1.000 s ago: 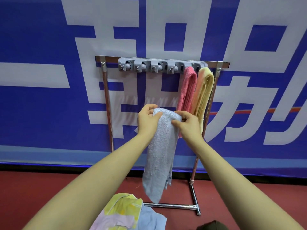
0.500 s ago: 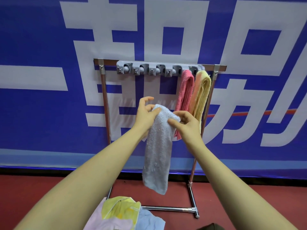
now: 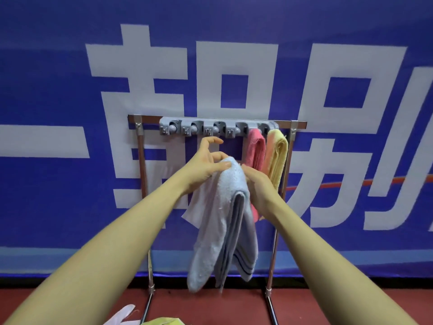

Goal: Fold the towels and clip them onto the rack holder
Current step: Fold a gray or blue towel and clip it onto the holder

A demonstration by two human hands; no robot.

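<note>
So a light blue towel (image 3: 225, 219) is being held up in front of the rack (image 3: 278, 207), folded over and hanging down long, with its lower end dangling near the rack's feet. The top fold is pinched by the left hand (image 3: 206, 165), thumb pressed on the terry and the index finger stuck out loose toward the clips. The right hand (image 3: 257, 184) is closed around the towel's right edge just under the fold, fingers tucked behind the cloth, so how far they wrap can't really be told.

The grey clip holder (image 3: 218, 128) is mounted along the rack's top bar, just above the hands. Two towels are already clipped at its right end: a pink towel (image 3: 255, 148) and, right beside it at the far end, a yellow towel (image 3: 277, 156). Both hang straight down, and their lower parts are partly hidden by the right hand. The other clips to the left are seen with nothing in them.

Behind everything, a big blue banner (image 3: 58, 195) with white characters is stretched across. The floor (image 3: 210, 306) is red, and a bit of pale and yellow cloth (image 3: 150, 321) is peeking in at the bottom edge.
</note>
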